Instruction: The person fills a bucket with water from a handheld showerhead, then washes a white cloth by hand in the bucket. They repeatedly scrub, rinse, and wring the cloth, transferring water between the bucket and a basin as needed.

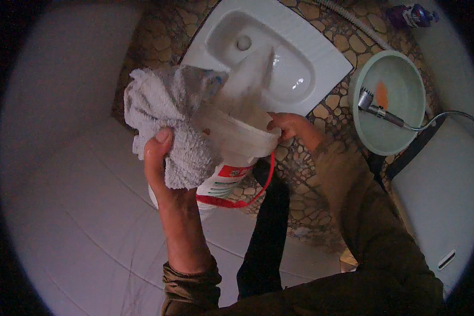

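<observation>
A white plastic bucket (245, 136) with a red handle (271, 173) is tipped forward, and cloudy water (243, 81) streams from its mouth into the white squat toilet pan (331, 51). My left hand (160, 152) grips a wet, pale terry cloth (146, 98), its thumb pressed on top; the cloth hides the bucket's left side, so I cannot tell whether the hand also supports it. My right hand (292, 128) holds the bucket's rim on the right. Part of a printed red label shows on the bucket's wall.
At the right stands a pale green basin (357, 136) with a metal shower head (365, 100) and an orange object (382, 94) in it. A ribbed hose (359, 25) and a purple bottle (412, 16) lie beyond. The floor (300, 197) has a pebble pattern; a wall (63, 130) rises at the left.
</observation>
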The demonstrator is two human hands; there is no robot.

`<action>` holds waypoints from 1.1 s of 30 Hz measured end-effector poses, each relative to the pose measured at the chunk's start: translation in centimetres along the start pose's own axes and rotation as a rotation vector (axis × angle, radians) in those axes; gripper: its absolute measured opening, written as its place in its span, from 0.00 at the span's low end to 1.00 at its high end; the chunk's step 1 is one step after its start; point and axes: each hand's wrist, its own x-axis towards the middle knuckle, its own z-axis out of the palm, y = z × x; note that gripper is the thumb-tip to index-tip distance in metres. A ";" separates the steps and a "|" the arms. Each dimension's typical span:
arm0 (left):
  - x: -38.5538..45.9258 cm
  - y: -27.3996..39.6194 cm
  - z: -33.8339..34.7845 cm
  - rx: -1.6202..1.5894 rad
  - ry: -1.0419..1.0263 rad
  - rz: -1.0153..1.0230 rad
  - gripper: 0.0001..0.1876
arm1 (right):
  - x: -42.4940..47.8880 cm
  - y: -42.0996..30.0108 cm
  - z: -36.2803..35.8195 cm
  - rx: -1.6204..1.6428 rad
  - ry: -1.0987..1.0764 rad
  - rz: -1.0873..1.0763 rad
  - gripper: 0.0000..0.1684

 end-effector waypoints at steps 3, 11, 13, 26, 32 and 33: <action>0.6 -0.3 0.7 0.003 -0.054 0.056 0.21 | 1.4 1.1 -1.0 -0.037 -0.124 -0.078 0.35; 0.7 1.1 4.1 -0.127 -0.154 0.047 0.19 | 1.8 1.4 -3.0 -1.091 -0.230 -1.089 0.32; -0.1 1.6 5.3 -0.062 -0.138 0.106 0.19 | -0.1 1.1 -2.5 -0.989 -0.231 -0.955 0.32; -3.4 3.8 3.9 -0.081 -0.271 0.072 0.28 | -3.2 8.6 -2.5 -0.069 0.003 -0.195 0.29; -11.2 5.4 -3.2 -0.229 -0.374 0.042 0.37 | -22.1 8.3 4.7 0.235 0.321 -0.371 0.38; -12.2 5.4 -3.6 -0.251 -0.345 0.020 0.38 | -23.7 9.1 5.2 0.163 0.427 -0.465 0.38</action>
